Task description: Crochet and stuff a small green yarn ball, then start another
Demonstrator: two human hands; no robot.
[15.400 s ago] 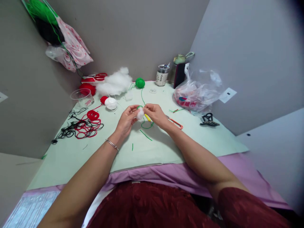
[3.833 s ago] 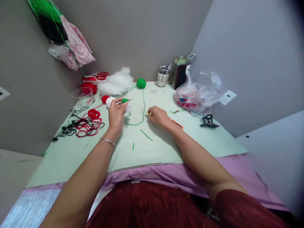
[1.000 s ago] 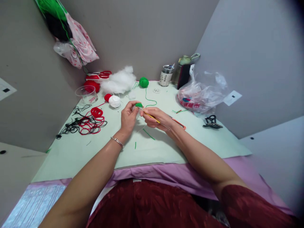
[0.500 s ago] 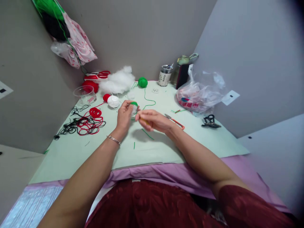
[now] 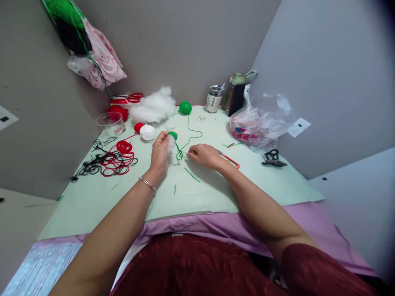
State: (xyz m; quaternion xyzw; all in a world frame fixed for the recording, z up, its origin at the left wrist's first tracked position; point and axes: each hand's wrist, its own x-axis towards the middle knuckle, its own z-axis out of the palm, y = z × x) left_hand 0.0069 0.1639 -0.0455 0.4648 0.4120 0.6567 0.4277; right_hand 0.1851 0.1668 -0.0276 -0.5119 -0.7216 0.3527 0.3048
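Note:
My left hand point(image 5: 159, 154) is closed around a small green crocheted piece point(image 5: 173, 135) with white stuffing point(image 5: 171, 143) showing at its side. Green yarn point(image 5: 179, 154) hangs from the piece and lies in loops between my hands. My right hand point(image 5: 204, 157) is closed in a pinch over the table, apart from the piece. Mostly hidden in its fingers is a thin crochet hook with a yellowish handle. Just beyond my right wrist lies an orange-handled craft knife point(image 5: 230, 159). Cut green yarn ends point(image 5: 191, 175) lie below the hands.
Behind stand a green yarn ball point(image 5: 185, 107), a heap of white stuffing point(image 5: 154, 105) and a pen tin point(image 5: 214, 99). Tangled red and black yarn point(image 5: 108, 159) and a clear plastic cup point(image 5: 111, 123) are left. A plastic bag point(image 5: 259, 121) and black hair claw point(image 5: 273, 158) are right.
My right hand has drawn away to the right from the piece and turned knuckles up. Loops of green yarn now show between my hands. My left hand keeps its hold.

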